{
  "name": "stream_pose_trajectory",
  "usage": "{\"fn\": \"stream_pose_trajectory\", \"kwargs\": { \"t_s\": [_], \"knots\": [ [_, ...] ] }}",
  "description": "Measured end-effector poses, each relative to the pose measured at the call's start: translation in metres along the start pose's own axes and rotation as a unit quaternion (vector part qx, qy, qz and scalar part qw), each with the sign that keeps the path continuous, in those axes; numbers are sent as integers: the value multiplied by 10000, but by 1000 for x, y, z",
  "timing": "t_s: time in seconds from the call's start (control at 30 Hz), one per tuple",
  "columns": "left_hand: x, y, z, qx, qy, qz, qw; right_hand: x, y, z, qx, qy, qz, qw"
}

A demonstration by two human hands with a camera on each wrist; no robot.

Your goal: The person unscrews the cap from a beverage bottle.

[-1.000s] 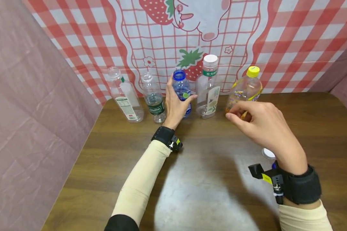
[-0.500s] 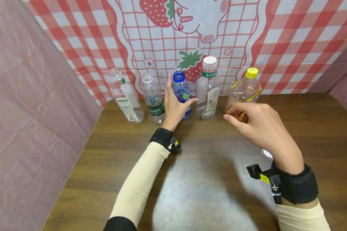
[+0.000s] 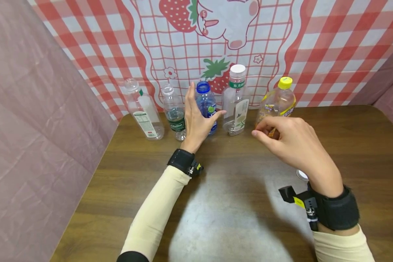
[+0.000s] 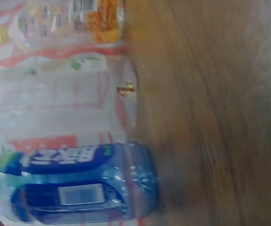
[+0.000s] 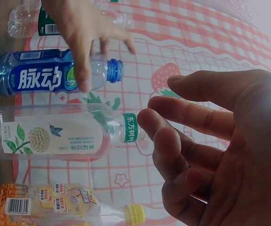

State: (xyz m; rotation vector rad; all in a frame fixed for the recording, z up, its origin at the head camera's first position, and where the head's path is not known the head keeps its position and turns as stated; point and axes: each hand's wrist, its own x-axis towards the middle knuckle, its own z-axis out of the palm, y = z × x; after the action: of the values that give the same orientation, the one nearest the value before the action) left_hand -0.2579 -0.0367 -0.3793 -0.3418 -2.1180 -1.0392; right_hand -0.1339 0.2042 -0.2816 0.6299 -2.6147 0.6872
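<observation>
My left hand (image 3: 196,123) has straight, spread fingers around the left side of a blue plastic drink bottle (image 3: 203,103), whose mouth has no cap. The thumb points right across the bottle's front. In the right wrist view, the bottle (image 5: 41,73) shows its blue label, with the left thumb over its shoulder. My right hand (image 3: 296,142) hovers in front of a yellow-capped bottle (image 3: 285,96). Its fingers (image 5: 192,146) are loosely bent with nothing between them. Between the hands stands a tall clear bottle (image 3: 236,102) with a white cap.
Left of the blue bottle stand a small green-labelled bottle (image 3: 175,112) and a clear bottle (image 3: 145,116), both uncapped. A loose white cap (image 3: 302,175) lies on the wooden table (image 3: 235,196) beside my right wrist. A red-checked cloth (image 3: 340,51) hangs behind the row.
My left fingers have straightened and eased slightly away from the blue bottle, the wrist drawing a little left and back. The right hand has stayed almost still. The bottles stand where they were.
</observation>
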Motion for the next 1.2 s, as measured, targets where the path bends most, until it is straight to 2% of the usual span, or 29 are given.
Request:
{"fn": "stream_pose_trajectory", "kwargs": {
  "t_s": [0.1,0.2,0.27,0.37,0.53,0.63,0.83,1.03,1.2],
  "knots": [
    [-8,12,-5,-10,367,378,9986,0,2,-2,-11,28,-28,10000],
    [-22,30,-8,-325,650,679,9950,0,4,-6,-28,52,-45,10000],
    [-32,42,-6,-662,584,820,9927,0,6,-8,-28,45,-29,10000],
    [-45,54,1,-1079,211,866,9902,-1,8,-10,-29,41,2,10000],
    [-56,56,18,-1104,-216,695,9912,-3,10,-11,20,60,16,10000],
    [-57,54,29,-1034,-371,569,9923,-5,11,-12,9,123,5,9999],
    [-47,53,48,-839,-516,428,9942,-6,11,-14,74,191,-37,9998],
    [-35,54,63,-607,-429,449,9962,-6,10,-15,176,132,0,9998],
    [-25,53,72,-393,-319,113,9987,-6,8,-14,252,110,-14,9996]
  ]
}}
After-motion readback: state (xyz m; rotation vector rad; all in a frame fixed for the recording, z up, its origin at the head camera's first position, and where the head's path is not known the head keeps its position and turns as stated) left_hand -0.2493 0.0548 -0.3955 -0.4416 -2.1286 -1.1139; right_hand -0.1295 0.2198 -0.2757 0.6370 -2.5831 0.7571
